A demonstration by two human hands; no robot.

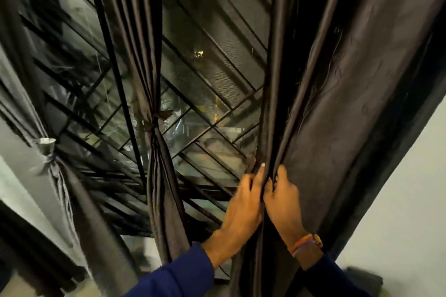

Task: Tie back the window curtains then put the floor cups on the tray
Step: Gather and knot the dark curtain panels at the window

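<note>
A dark right curtain (350, 94) hangs loose in front of the barred window (212, 75). My left hand (243, 202) and my right hand (282, 200) both grip its gathered folds side by side, at about waist height of the cloth. The middle curtain (161, 176) is bunched and tied with a dark band (154, 120). At the far left, another curtain (72, 195) is tied with a pale band (47, 143). No cups or tray are in view.
A pale wall (405, 188) stands to the right of the curtain. A dark object (362, 279) lies low at the bottom right corner. Diagonal metal bars and mesh cover the window behind the curtains.
</note>
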